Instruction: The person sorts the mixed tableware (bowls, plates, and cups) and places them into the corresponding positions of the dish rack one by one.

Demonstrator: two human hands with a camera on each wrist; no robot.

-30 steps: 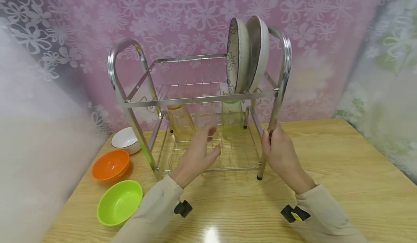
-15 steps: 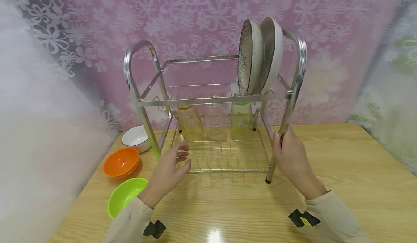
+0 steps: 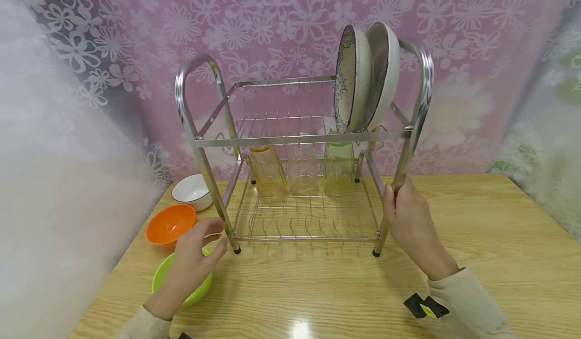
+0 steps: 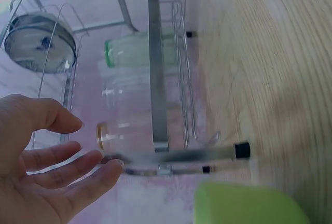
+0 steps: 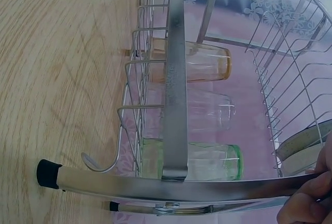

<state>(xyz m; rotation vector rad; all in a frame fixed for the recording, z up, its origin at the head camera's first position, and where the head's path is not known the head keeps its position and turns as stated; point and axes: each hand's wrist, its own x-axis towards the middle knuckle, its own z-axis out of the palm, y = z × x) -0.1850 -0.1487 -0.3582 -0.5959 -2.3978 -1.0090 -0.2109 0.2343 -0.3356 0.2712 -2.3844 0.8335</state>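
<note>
A two-tier metal dish rack stands on the table. My right hand grips its right front leg, low down. My left hand has thumb and fingers spread beside the left front leg, holding nothing; whether the fingertips touch the leg I cannot tell. Below that hand sits a lime-green bowl, partly hidden by it. On the lower tier are a yellow glass, a clear glass and a green glass. Two large bowls, one patterned and one white, stand on edge on the upper tier's right.
Left of the rack lie an orange bowl and a white bowl behind it. The wooden table extends in front and to the right. A flowered pink curtain hangs close behind the rack.
My left hand has moved left and down, from in front of the lower tier to the left front leg, above the lime bowl. The right hand keeps its grip. The view has shifted slightly.
</note>
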